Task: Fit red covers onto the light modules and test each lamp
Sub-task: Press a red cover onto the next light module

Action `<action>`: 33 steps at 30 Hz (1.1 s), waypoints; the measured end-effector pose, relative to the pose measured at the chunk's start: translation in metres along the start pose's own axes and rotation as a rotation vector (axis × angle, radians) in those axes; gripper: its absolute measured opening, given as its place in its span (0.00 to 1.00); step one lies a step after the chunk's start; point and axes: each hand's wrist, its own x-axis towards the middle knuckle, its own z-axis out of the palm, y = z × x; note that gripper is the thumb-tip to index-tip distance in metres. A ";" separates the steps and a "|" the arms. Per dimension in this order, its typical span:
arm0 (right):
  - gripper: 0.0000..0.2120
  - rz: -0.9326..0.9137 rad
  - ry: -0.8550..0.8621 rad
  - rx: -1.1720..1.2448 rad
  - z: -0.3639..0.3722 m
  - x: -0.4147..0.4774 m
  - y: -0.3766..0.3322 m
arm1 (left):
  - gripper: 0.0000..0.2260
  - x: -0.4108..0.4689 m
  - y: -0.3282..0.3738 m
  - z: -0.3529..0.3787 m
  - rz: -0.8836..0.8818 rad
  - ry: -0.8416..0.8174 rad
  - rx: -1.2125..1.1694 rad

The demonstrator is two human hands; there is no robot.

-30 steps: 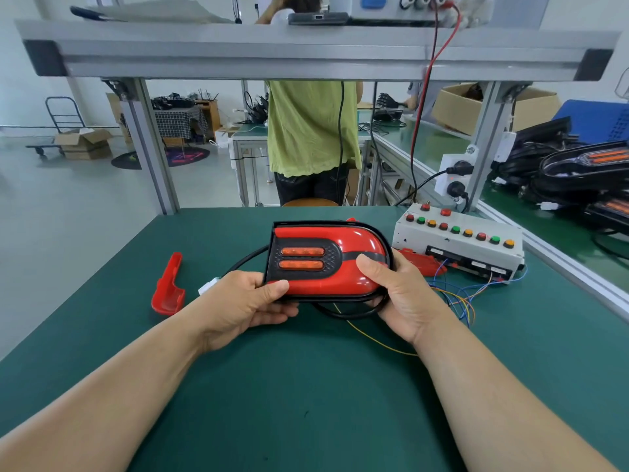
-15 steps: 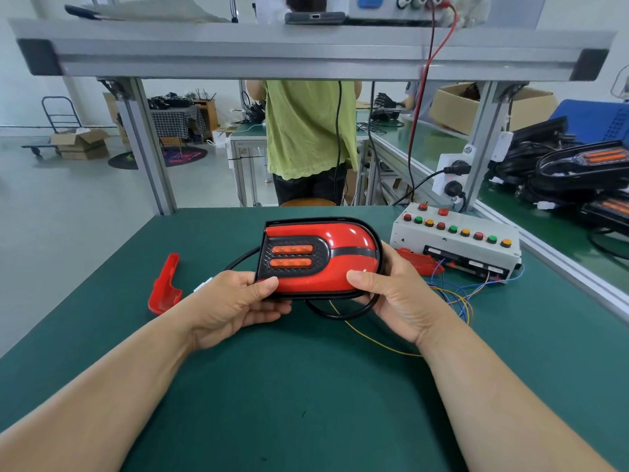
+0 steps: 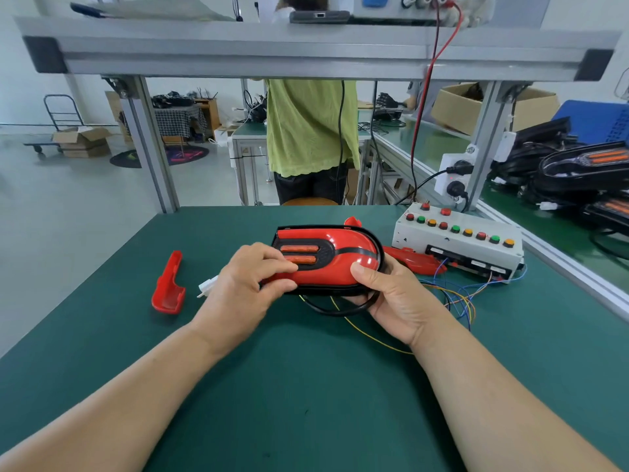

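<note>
A lamp module (image 3: 340,257) with a glossy red cover, black rim and two orange strips sits in both my hands above the green table (image 3: 306,386). My left hand (image 3: 245,284) lies over its left end, fingers curled across the orange strips. My right hand (image 3: 391,298) grips its right end from below, thumb on the red cover. A black cable loop and a white plug (image 3: 207,287) hang under the lamp. A loose red cover (image 3: 168,287) lies on the table to the left. Another red cover (image 3: 413,260) lies behind my right hand.
A white test box (image 3: 456,240) with coloured buttons and loose wires stands at the right rear. An aluminium frame (image 3: 306,49) spans overhead. A person in a green shirt (image 3: 309,127) stands beyond the table. More lamp modules (image 3: 578,172) are piled on the right bench.
My left hand has moved from the lamp's lower left edge up onto its top, covering the orange strips. The lamp is tilted flatter and my right hand keeps its hold.
</note>
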 end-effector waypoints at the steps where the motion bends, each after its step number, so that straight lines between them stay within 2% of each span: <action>1: 0.21 -0.008 0.005 -0.005 0.000 0.000 0.001 | 0.09 -0.001 0.002 0.002 0.008 -0.003 0.013; 7: 0.24 -0.019 0.001 -0.036 0.004 -0.002 0.002 | 0.09 0.000 0.000 0.003 -0.058 -0.124 0.024; 13: 0.16 0.055 -0.075 0.080 -0.001 -0.001 -0.006 | 0.08 0.003 0.003 0.000 -0.157 -0.138 -0.062; 21: 0.14 0.075 -0.049 0.075 -0.006 0.002 -0.004 | 0.10 0.001 0.005 -0.007 -0.006 -0.230 0.052; 30: 0.19 0.013 -0.050 -0.049 -0.002 0.001 -0.005 | 0.11 -0.002 0.008 0.006 0.045 -0.121 -0.011; 33: 0.13 -0.003 -0.012 -0.079 -0.002 0.000 -0.006 | 0.09 -0.001 0.011 0.008 0.120 -0.096 0.031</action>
